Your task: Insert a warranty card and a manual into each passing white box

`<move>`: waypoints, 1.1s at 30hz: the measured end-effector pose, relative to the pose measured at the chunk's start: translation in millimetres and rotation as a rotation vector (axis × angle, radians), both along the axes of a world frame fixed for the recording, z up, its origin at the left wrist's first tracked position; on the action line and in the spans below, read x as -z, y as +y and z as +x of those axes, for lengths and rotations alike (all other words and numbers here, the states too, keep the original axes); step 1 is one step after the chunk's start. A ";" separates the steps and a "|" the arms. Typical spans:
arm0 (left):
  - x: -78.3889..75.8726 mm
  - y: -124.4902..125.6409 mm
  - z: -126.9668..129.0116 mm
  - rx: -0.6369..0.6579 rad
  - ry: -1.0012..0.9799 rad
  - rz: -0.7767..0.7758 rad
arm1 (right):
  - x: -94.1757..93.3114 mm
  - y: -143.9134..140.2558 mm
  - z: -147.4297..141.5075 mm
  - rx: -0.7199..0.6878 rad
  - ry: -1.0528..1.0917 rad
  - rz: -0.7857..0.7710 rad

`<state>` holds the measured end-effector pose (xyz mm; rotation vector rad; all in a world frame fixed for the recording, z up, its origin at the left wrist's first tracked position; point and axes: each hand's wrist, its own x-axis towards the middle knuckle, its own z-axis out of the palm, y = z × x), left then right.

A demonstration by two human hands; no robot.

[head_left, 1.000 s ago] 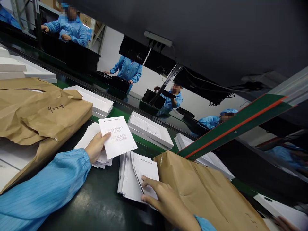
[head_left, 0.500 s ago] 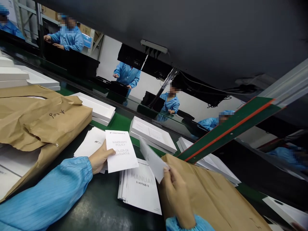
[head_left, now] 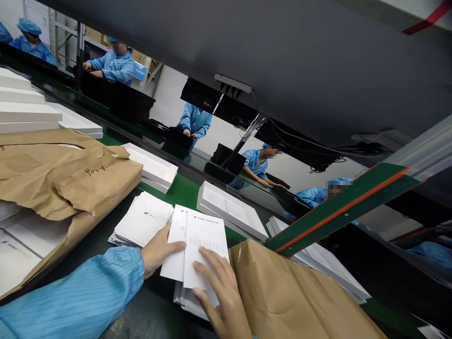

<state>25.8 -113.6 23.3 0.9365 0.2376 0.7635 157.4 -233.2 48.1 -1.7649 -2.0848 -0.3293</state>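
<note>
My left hand (head_left: 158, 249) grips a white warranty booklet (head_left: 174, 249) by its left edge, thumb on top. My right hand (head_left: 221, 294) presses a white manual booklet (head_left: 206, 242) flat on top of the warranty booklet, fingers spread over its lower part. Both booklets overlap above a stack of manuals (head_left: 187, 301) on the dark bench. A second stack of white leaflets (head_left: 143, 221) lies just left of the held booklets.
Torn brown paper wrapping (head_left: 63, 179) covers white sheets at left; another brown paper package (head_left: 293, 296) lies at right. White flat boxes (head_left: 231, 214) sit on the green conveyor (head_left: 181, 186). Several people in blue coats work beyond it. A dark shelf hangs overhead.
My right hand lifted a manual off the stack, carried it left and laid it onto the warranty booklet in my left hand. The left hand lowered slightly.
</note>
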 end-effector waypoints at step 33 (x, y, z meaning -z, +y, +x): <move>13.9 41.8 -8.4 -0.257 0.349 0.390 | 8.7 10.6 13.4 0.260 1.219 -0.199</move>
